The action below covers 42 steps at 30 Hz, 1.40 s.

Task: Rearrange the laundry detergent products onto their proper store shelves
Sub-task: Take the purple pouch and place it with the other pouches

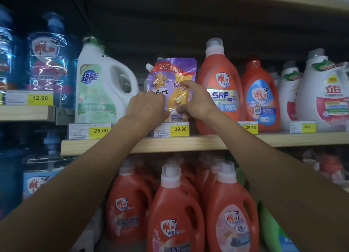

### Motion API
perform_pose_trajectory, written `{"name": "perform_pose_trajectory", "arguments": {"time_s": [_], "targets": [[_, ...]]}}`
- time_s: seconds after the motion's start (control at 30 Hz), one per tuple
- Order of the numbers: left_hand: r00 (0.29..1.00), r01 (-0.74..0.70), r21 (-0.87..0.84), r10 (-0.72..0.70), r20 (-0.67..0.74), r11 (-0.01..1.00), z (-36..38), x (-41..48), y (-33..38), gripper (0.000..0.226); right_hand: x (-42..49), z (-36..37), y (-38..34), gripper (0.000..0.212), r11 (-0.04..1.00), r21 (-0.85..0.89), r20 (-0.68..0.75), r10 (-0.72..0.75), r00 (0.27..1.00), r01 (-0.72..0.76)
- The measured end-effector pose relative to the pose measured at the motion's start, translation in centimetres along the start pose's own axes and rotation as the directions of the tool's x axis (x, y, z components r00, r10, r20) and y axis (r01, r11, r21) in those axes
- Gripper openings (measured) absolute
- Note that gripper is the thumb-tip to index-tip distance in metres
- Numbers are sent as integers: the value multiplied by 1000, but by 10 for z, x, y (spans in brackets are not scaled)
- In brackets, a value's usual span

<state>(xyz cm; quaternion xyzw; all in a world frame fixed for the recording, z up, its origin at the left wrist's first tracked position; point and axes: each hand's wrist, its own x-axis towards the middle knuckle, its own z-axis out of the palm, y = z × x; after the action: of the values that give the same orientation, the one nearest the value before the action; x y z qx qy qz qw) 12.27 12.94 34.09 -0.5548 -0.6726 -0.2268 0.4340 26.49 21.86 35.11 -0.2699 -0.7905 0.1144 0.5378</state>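
Steadying the purple pouch [171, 81] on the middle shelf [188, 144], I had both hands on its lower half. To my left stood the white jug [98, 85], green-labelled, just beside the pouch. My left hand [148, 108] lay against the pouch's left edge, its grip curled around the soft side, fingers hidden behind the film. The pouch itself sat upright in the gap above the 39.90 tag [171, 129], spout toward the white jug. My right hand [196, 102] pinched the right lower corner, forefinger stretched across the front. Right again rose the red bottle [220, 85], close against the pouch. I judged the danger was slumping: a soft pouch could fold or tip forward off the shelf once released, or nudge its neighbours if pushed crookedly.
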Motion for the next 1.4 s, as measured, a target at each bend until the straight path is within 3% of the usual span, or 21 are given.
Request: {"name": "perform_pose_trajectory", "arguments": {"time_s": [0.1,0.17,0.23,0.3,0.37,0.43,0.5,0.63,0.8,0.87,1.0,1.13,1.23,1.4], "targets": [[988,98,-374,-46,146,922,3,9,4,74,-1,-16,9,82,999,49,17,-10,1000,9],[968,187,-594,-44,247,782,3,16,5,106,-5,-25,14,85,996,81,21,-22,1000,20],[951,281,-742,-72,300,608,4,22,5,121,-10,-27,19,96,988,152,-14,-29,999,31],[934,353,-836,-99,344,420,9,29,4,116,-15,-25,24,109,972,236,-63,12,998,3],[907,419,-846,-118,404,329,13,35,3,90,-20,-25,27,107,957,278,-72,105,992,-81],[868,491,-811,-96,487,318,15,37,1,66,-21,-28,26,69,966,228,-26,133,991,-123],[837,531,-782,-54,545,327,16,37,-2,60,-22,-32,20,36,989,72,60,125,990,-129],[849,517,-807,-51,526,286,13,34,1,61,-20,-28,7,69,987,-117,197,131,972,-110],[925,377,-863,-175,336,337,7,22,11,73,-28,-22,5,71,988,-107,67,116,991,-108],[954,275,-896,-217,208,348,-1,21,14,79,-29,-18,5,68,995,-51,-10,83,997,-83],[960,108,-879,-278,-29,464,-30,24,18,93,-29,-26,-5,68,990,140,-177,-5,984,31],[934,-26,-873,-300,-196,486,-59,14,27,100,-31,-53,-16,66,909,352,-264,-131,955,222],[910,-86,-893,-330,-251,442,-70,-3,42,96,-44,-78,-23,68,887,366,-246,-201,948,283],[873,9,-900,-443,-206,437,-77,-40,81,100,-76,-103,-19,68,885,409,-123,-187,975,221]]}}
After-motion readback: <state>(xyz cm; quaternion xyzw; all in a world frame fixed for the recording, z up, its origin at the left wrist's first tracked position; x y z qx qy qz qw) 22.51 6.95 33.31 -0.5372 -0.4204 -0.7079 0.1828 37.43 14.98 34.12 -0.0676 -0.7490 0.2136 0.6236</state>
